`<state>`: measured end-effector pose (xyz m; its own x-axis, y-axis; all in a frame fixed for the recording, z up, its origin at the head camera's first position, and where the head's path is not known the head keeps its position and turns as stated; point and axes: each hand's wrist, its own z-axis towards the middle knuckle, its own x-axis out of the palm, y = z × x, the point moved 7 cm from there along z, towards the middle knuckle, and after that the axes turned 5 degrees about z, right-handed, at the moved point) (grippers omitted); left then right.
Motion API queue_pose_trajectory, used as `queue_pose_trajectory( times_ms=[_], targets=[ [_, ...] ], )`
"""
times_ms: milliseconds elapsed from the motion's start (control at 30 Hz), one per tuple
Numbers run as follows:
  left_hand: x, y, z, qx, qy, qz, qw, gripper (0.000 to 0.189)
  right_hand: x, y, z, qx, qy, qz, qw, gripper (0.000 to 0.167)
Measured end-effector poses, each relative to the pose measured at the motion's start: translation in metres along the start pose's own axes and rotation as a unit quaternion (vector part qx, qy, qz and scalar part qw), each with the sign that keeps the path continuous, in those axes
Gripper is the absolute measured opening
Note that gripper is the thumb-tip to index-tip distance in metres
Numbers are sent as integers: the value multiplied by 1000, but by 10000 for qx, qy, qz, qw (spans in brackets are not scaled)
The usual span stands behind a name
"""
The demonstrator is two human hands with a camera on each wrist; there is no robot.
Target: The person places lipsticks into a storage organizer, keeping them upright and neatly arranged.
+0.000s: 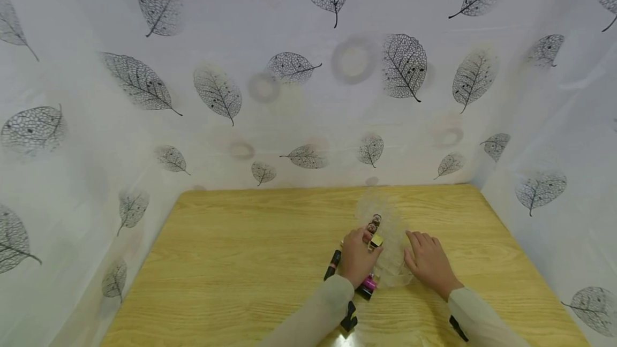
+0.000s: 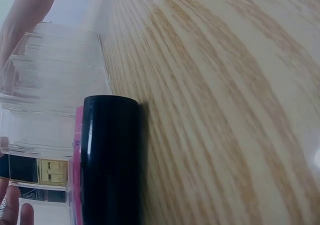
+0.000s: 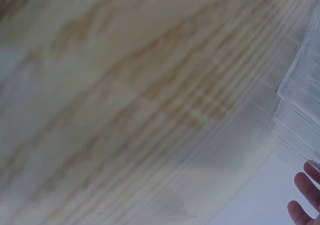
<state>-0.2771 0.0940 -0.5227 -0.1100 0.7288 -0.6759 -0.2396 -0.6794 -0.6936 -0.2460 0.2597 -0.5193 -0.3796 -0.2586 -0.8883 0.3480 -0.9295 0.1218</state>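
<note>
In the head view a clear plastic organizer [image 1: 392,261] with ridged compartments sits right of the table's middle. My left hand [image 1: 358,258] reaches over its left side, thumb and fingers around a gold-topped lipstick [image 1: 376,240]. Two dark round-topped tubes [image 1: 374,223] stand in the organizer just beyond those fingers. My right hand [image 1: 430,261] is at the opposite side, its fingers loosely bent beside the clear wall. The left wrist view shows a black tube [image 2: 111,160] close up on the table, along a pink item [image 2: 77,150]. Behind them, a black-and-gold lipstick [image 2: 52,171] shows through clear plastic.
Left of the left hand lies a black tube with a pink band [image 1: 332,265]. A magenta-and-black item [image 1: 368,283] is under the left wrist. Nearer me are a black-and-yellow item [image 1: 349,318] and a black piece [image 1: 458,328] by the right sleeve. Leaf-patterned sheeting [image 1: 308,117] surrounds the wooden table [image 1: 241,250].
</note>
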Motion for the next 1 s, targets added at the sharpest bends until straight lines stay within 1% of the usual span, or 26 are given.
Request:
queue_pose_trajectory(
  times_ms=[233, 367, 433, 533, 633, 733, 800, 867, 1000],
  targets=[
    [-4, 1, -2, 12, 173, 200, 9996, 31, -2, 2, 1, 0, -13, 45, 10000, 45],
    [-10, 0, -4, 172, 239, 310, 9991, 32, -2, 2, 1, 20, 23, 48, 10000, 45],
    [-15, 0, -6, 277, 320, 339, 9985, 32, -1, 2, 0, 33, 24, 47, 10000, 45],
    [-26, -1, -9, 467, 550, 369, 9967, 31, -1, 1, 0, 46, 34, 55, 10000, 45],
    [-42, -3, -11, 782, 726, 461, 9932, 33, 0, 1, 0, 67, 53, 68, 9999, 45],
    [-58, -1, -13, 1010, 907, 714, 9882, 34, 0, 1, 0, 67, 39, 88, 9999, 44],
    [-68, 4, -12, 1009, 1014, 863, 9860, 33, -1, 1, 0, 42, 7, 90, 10000, 44],
    [-75, 12, -13, 925, 1112, 994, 9845, 33, -1, 1, 0, 12, -20, 99, 9999, 44],
    [-87, 25, -13, 784, 1098, 1170, 9839, 31, -1, 1, -1, -2, -53, 117, 9999, 44]
  ],
)
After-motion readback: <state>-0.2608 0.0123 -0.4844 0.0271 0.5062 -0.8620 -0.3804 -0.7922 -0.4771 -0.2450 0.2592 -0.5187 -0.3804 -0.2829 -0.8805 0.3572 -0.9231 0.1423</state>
